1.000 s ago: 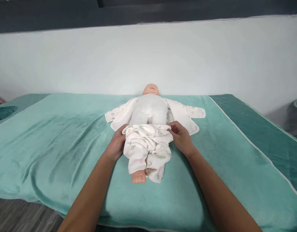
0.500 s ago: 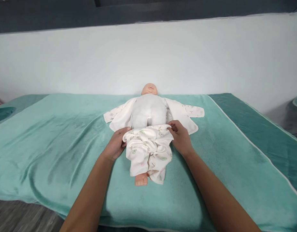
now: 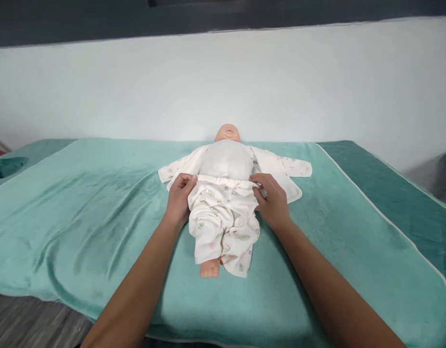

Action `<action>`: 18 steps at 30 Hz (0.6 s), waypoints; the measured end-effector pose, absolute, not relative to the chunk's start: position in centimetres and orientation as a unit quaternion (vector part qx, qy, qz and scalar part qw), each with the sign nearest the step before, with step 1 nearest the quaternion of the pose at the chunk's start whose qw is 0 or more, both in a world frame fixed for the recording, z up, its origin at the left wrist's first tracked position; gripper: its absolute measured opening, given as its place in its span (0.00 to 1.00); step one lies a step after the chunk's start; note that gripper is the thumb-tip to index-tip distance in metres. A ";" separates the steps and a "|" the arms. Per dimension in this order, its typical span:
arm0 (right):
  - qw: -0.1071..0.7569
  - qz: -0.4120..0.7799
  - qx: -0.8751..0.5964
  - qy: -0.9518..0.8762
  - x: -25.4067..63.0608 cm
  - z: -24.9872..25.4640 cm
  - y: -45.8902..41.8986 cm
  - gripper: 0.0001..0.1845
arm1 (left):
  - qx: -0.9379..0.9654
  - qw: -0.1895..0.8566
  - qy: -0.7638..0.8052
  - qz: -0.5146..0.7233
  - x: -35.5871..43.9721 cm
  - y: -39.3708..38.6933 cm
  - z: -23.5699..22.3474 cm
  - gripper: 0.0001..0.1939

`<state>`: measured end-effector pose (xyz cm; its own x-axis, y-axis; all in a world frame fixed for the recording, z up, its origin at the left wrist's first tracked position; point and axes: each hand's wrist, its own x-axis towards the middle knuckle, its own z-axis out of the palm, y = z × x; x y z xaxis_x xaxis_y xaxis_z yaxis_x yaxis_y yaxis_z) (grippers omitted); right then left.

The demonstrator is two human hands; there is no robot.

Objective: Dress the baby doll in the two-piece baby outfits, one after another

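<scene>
My left hand (image 3: 179, 200) and right hand (image 3: 274, 200) each pinch one end of the gathered waistband (image 3: 226, 182) of the soft, white, leaf-and-animal-patterned cloth trousers (image 3: 226, 220), thumbs and fingers closed on the fabric. The trousers lie bunched over the legs of a baby doll with a pale grey, smooth-looking torso (image 3: 226, 159), which rests on its back on a pale green, plush-looking cover (image 3: 99, 203). One bare, flesh-coloured foot (image 3: 209, 269) pokes out of the leg on my left; on the other side the cuff hides most of the foot.

I judge the cloth light, limp and stretchy, hard to damage but quick to crease and catch. The sides of the waistband seem the best hold, since a pull there spreads evenly; the loose folds lower down would only bunch. The open white long-sleeved top (image 3: 274, 169) spreads beneath the torso, near my fingers, so its hem could snag.
</scene>
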<state>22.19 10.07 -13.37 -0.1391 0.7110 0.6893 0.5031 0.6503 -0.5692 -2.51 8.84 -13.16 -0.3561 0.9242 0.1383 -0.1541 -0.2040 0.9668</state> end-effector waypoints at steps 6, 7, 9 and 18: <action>0.548 0.197 -0.473 -0.661 21.4 -11.3 13.6 0.07 | 0.429 0.303 0.505 0.685 -2.9 13.4 -12.8 0.12; 0.556 0.231 -0.484 -0.636 21.2 -11.3 14.3 0.06 | 0.427 0.292 0.506 0.690 -3.1 14.2 -12.9 0.12; 0.557 0.307 -0.507 -0.581 20.8 -11.6 15.5 0.04 | 0.422 0.277 0.517 0.692 -3.3 15.5 -13.1 0.13; 0.491 0.376 -0.535 -0.576 20.8 -14.4 16.7 0.10 | 0.499 0.361 0.570 0.543 -3.6 14.7 -13.5 0.21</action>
